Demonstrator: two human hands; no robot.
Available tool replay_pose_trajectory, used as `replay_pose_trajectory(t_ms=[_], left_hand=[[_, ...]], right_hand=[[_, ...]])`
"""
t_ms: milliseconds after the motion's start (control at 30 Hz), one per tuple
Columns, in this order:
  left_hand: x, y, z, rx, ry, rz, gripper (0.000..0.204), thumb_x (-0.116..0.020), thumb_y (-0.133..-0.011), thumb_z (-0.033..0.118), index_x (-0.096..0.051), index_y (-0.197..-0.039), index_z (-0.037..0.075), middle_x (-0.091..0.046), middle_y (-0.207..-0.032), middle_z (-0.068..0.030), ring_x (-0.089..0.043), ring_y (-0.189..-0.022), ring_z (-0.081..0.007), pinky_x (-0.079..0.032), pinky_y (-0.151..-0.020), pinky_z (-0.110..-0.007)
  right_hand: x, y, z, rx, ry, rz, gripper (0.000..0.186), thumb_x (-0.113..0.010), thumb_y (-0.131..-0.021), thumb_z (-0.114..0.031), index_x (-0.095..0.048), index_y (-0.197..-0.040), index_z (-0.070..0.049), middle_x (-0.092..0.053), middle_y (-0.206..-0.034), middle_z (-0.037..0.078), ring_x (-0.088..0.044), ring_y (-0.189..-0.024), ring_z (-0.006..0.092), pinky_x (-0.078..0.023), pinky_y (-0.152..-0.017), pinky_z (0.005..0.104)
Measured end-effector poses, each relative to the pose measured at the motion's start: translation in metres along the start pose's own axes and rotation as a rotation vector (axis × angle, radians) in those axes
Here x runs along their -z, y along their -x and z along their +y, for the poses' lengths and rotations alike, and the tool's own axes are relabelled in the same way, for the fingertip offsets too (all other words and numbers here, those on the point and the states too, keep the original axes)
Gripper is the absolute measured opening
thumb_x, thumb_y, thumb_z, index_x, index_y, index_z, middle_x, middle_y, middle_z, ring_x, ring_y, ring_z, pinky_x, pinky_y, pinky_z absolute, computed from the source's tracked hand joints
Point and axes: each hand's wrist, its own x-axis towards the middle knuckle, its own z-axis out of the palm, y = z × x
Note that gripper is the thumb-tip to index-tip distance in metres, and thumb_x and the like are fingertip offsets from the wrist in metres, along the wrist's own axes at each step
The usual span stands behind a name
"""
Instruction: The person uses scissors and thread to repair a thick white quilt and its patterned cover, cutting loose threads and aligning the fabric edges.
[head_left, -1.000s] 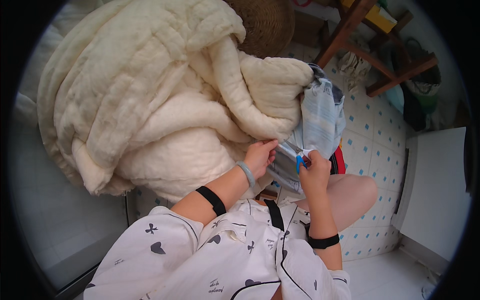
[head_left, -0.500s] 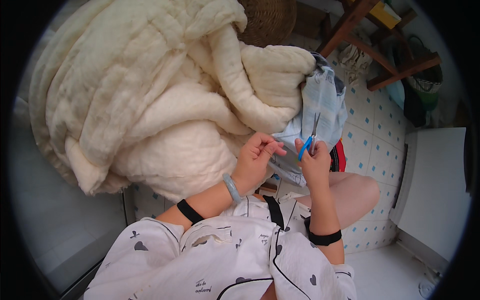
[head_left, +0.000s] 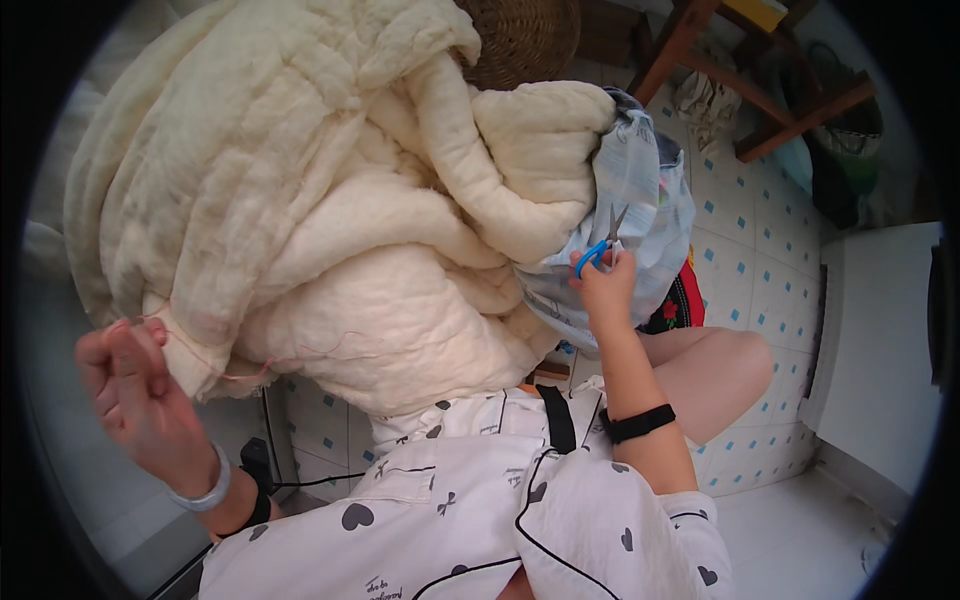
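Thin red thread (head_left: 236, 377) runs slack from the left hand out over the lower edge of the cream batting (head_left: 350, 325); where its far end sits, cannot tell. Left hand (head_left: 135, 385), off at far left, has fingers bunched closed, apparently pinching the thread. Right hand (head_left: 607, 290) is curled around blue-handled scissors (head_left: 604, 248), blades slightly parted, tips pointing away over the pale blue fabric (head_left: 645, 205). To do it well: draw the thread smoothly, keep it from snagging fibres or tangling, and hold the blades clear of batting and fabric.
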Motion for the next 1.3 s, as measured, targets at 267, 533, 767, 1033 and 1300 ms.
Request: replay_pose_trajectory(t_ms=[267,533,767,1033,1300], left_hand=[[-0.045,0.017,-0.005,0.21,-0.548,-0.256,0.032,-0.065,-0.085,0.008,-0.055,-0.114,0.001,-0.03,-0.064,0.0061,-0.031,-0.059,-0.0022,-0.024,-0.054,-0.016],[-0.236,0.046,-0.079,-0.103,-0.69,-0.966,0.065,-0.08,-0.063,0.014,-0.051,-0.122,0.01,-0.048,-0.102,-0.0133,-0.059,-0.085,-0.0312,-0.05,-0.072,-0.041],[-0.303,0.05,-0.161,-0.206,-0.934,-1.025,0.037,-0.076,-0.067,0.034,-0.063,-0.091,0.01,-0.06,-0.093,-0.0117,-0.063,-0.082,-0.0331,-0.05,-0.072,-0.043],[-0.323,-0.056,-0.147,-0.186,-0.891,-0.678,0.029,-0.066,-0.075,0.034,-0.065,-0.089,0.009,-0.066,-0.089,-0.0136,-0.063,-0.085,-0.0322,-0.05,-0.074,-0.042],[-0.336,-0.067,-0.21,-0.064,-1.034,-0.61,0.04,-0.067,-0.075,0.043,-0.065,-0.094,0.008,-0.066,-0.091,-0.0159,-0.062,-0.088,-0.0349,-0.05,-0.075,-0.043]], right_hand=[[-0.001,0.004,0.001,0.183,-0.007,0.099,0.042,-0.079,-0.072,-0.016,-0.043,-0.089,-0.001,-0.055,-0.076,0.006,-0.055,-0.067,0.013,-0.046,-0.056,0.0259],[-0.014,0.002,-0.011,-0.014,0.071,0.152,0.039,-0.082,-0.07,-0.018,-0.048,-0.081,-0.003,-0.054,-0.076,0.004,-0.054,-0.066,0.0121,-0.048,-0.056,0.0269],[0.008,-0.012,0.003,-0.127,-0.443,0.008,0.027,-0.074,-0.074,-0.001,-0.051,-0.088,-0.002,-0.058,-0.075,0.004,-0.057,-0.062,0.0122,-0.049,-0.048,0.0255],[0.129,-0.072,-0.043,0.022,-0.68,0.258,0.03,-0.072,-0.074,0.006,-0.05,-0.089,-0.005,-0.057,-0.081,0.006,-0.058,-0.071,0.0146,-0.048,-0.062,0.0247],[0.042,-0.043,0.006,-0.04,0.002,0.193,0.059,-0.087,-0.063,-0.03,-0.047,-0.094,0.0,-0.052,-0.094,0.008,-0.052,-0.084,0.0154,-0.046,-0.072,0.0281]])
